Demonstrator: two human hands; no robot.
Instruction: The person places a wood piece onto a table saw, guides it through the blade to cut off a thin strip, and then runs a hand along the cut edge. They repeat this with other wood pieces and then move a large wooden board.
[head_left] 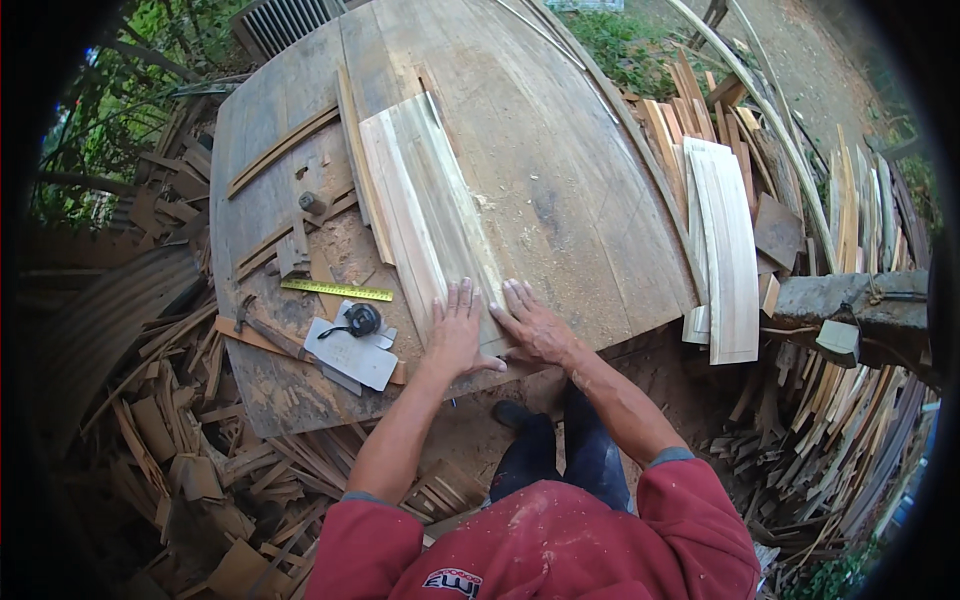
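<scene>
A long, pale wooden panel of boards laid side by side point(425, 190) lies on the big wooden worktable point(570, 200), its near end by the table's front edge. Flat on that near end rests my left hand point(460, 330), fingers stretched out and thumb pointing right. My right hand point(537, 325) presses on the panel's right edge with its fingers extended. Neither hand grips anything. Along the panel's left side runs a narrow wooden strip point(362, 165). Left of my left hand are a black tape measure point(362, 319) and a yellow measuring blade point(337, 290).
A hammer point(270, 330) lies at the table's left front, near a pale flat sheet point(352, 358). Wooden battens point(283, 150) and a small block point(312, 203) sit farther left. Pale boards point(722, 250) stand stacked to the right. Scrap wood point(200, 480) is heaped beside the table.
</scene>
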